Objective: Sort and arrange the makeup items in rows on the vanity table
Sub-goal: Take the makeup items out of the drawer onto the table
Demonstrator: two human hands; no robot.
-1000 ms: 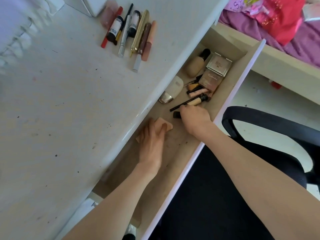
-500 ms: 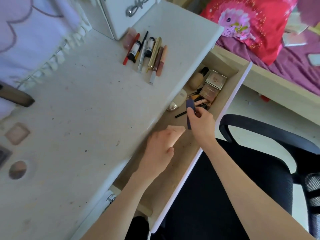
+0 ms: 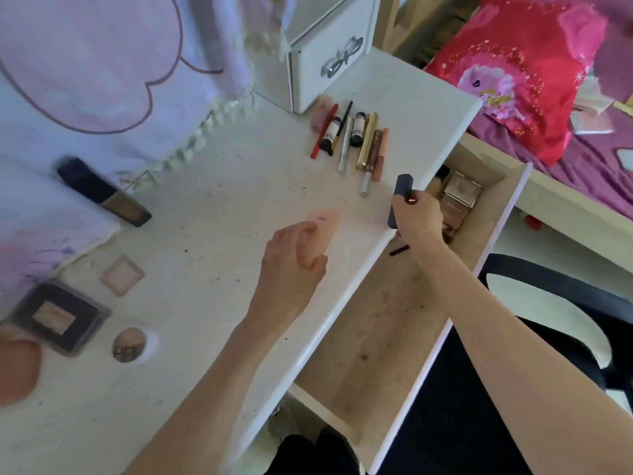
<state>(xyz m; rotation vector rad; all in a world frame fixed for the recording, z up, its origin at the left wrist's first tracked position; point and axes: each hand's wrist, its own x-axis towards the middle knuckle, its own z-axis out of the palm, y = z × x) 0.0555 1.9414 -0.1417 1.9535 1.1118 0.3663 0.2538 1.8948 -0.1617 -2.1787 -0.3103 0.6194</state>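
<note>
Carrying a flat peach makeup piece (image 3: 323, 221) and dark slim tube (image 3: 399, 193), gripped in left hand (image 3: 291, 258) and right hand (image 3: 416, 219) fingers, toward the white desk (image 3: 212, 207)'s started row of slim tubes and pencils (image 3: 349, 142), with more items left in the open wooden drawer (image 3: 383, 337) beside it.

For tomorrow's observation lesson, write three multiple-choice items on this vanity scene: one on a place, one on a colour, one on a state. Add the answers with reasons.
1. Where does the row of slim pens and tubes lie?
A. in the drawer
B. on the white vanity tabletop beside the small white drawer box
C. on the bed

2. What colour is the flat wedge-shaped sponge in the left hand?
A. pale peach
B. green
C. black

3. What state is the wooden pull-out drawer in?
A. shut
B. taken out and on the floor
C. pulled open

Answers: 1 B, the row sits on the tabletop near the drawer box. 2 A, the sponge shows pale peach above the fingers. 3 C, its inside is in view, while the right hand holds a dark blue stick-shaped case.
</note>
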